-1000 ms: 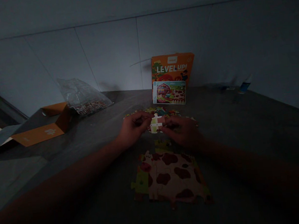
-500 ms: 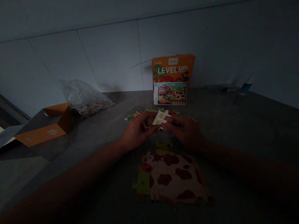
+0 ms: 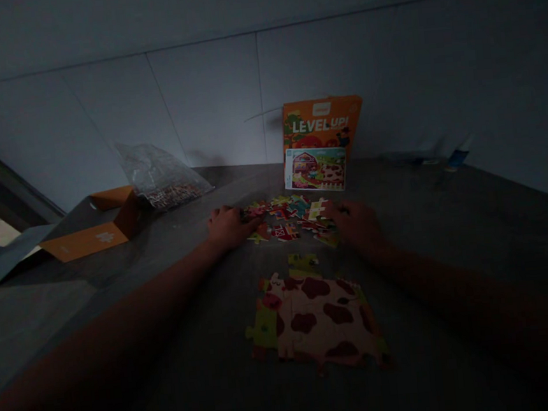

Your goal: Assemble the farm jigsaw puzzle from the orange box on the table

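A partly joined puzzle (image 3: pixel 322 319) with a spotted cow lies flat in front of me, and a green piece (image 3: pixel 303 264) sits at its top edge. Beyond it spreads a heap of loose puzzle pieces (image 3: pixel 284 231). My left hand (image 3: pixel 230 226) rests palm down at the heap's left side, fingers apart, nothing seen in it. At the right side, my right hand (image 3: pixel 358 229) has its fingertips closed at the edge of a pale yellow-and-white puzzle piece (image 3: pixel 317 210). Dim light partly hides those fingers.
Against the wall stands an orange LEVEL UP! box (image 3: pixel 321 121), with a farm picture card (image 3: pixel 316 170) leaning on it. To the left are an open orange box (image 3: pixel 87 238) and a clear plastic bag (image 3: pixel 160 174) with small contents. A blue-and-white object (image 3: pixel 459 154) is at the back right.
My hands have moved apart. The left let go of the pale piece and went left to the heap's edge; the right went right and down with the piece. The view shifted slightly.
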Motion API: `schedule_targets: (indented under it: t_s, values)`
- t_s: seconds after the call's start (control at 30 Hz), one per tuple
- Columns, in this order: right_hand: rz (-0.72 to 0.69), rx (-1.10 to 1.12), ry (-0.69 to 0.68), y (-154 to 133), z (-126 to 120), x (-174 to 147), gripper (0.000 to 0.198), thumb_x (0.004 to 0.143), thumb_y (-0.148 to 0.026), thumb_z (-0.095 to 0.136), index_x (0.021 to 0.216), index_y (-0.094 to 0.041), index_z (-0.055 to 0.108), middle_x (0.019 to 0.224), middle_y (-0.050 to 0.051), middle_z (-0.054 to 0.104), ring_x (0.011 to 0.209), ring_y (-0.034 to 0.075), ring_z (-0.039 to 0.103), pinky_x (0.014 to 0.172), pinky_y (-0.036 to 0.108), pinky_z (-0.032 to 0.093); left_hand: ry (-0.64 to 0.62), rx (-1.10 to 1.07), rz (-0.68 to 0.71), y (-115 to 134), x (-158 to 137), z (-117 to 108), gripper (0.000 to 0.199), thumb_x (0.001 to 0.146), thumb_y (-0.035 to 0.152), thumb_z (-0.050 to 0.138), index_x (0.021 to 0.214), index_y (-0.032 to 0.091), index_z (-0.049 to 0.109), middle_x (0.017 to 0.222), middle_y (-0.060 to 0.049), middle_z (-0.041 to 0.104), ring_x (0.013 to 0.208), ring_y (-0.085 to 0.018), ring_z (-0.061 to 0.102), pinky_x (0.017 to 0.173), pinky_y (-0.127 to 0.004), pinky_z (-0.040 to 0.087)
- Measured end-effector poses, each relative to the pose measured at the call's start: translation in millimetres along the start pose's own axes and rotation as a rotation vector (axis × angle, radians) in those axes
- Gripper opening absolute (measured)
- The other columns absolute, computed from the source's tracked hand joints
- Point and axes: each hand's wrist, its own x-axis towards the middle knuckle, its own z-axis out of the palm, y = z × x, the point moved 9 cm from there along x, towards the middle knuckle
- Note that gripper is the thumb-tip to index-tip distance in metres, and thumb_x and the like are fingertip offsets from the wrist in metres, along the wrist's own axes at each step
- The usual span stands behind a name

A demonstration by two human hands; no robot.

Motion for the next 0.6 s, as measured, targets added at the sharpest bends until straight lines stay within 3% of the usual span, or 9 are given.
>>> schedule_targets:
  t_s: [0.1,0.23,0.3,0.4,0.5,0.6]
  values:
    - [0.117,-0.112,0.017,4,-3,-3,0.035,0.084,-0.046,0.054,0.069,-0.019,0.071,0.07,0.009,0.067,0.066,0.021,0.059,0.059,0.031,0.037,0.008,-0.03,-0.023,0,-1,2,0.062,0.074,0.069,0.059,0.106,0.018,0.069,0.119,-0.021,0.062,0.118,-0.04,0.05,0.095,-0.052,0.04]
    - [0.178,-0.185,-0.011,1,-2,-5,0.039,0.085,-0.048,0.052,0.073,-0.017,0.073,0.076,0.011,0.069,0.07,0.023,0.062,0.059,0.031,0.037,0.02,-0.117,-0.067,-6,2,0,0.056,0.069,0.066,0.065,0.097,0.017,0.07,0.109,-0.017,0.067,0.11,-0.036,0.056,0.091,-0.047,0.043]
    - [0.166,-0.17,-0.005,0,-3,-5,0.04,0.086,-0.049,0.051,0.074,-0.018,0.073,0.076,0.011,0.07,0.069,0.022,0.062,0.059,0.03,0.037,0.061,-0.226,-0.108,-11,3,-4,0.051,0.071,0.063,0.065,0.091,0.016,0.068,0.1,-0.015,0.069,0.099,-0.033,0.061,0.084,-0.042,0.046]
    - [0.139,-0.121,0.023,0,-4,-4,0.043,0.086,-0.05,0.05,0.07,-0.018,0.072,0.072,0.009,0.069,0.065,0.02,0.059,0.058,0.029,0.037,0.29,-0.465,-0.143,-20,3,-23,0.035,0.08,0.05,0.06,0.085,0.016,0.063,0.089,-0.011,0.069,0.083,-0.024,0.064,0.074,-0.034,0.048]
    - [0.078,-0.072,0.07,-5,-7,-4,0.042,0.085,-0.051,0.052,0.067,-0.018,0.07,0.069,0.007,0.065,0.067,0.02,0.058,0.06,0.03,0.038,0.483,-0.641,-0.152,-26,-2,-37,0.02,0.078,0.035,0.064,0.083,0.016,0.059,0.089,-0.009,0.068,0.082,-0.021,0.065,0.072,-0.03,0.049]
    - [-0.058,0.009,0.119,-21,-12,-7,0.033,0.083,-0.044,0.055,0.066,-0.018,0.066,0.074,0.007,0.063,0.074,0.021,0.057,0.068,0.033,0.042,0.427,-0.852,-0.124,-13,-7,-33,0.02,0.073,0.03,0.068,0.081,0.017,0.056,0.086,-0.007,0.069,0.083,-0.021,0.067,0.067,-0.027,0.05]
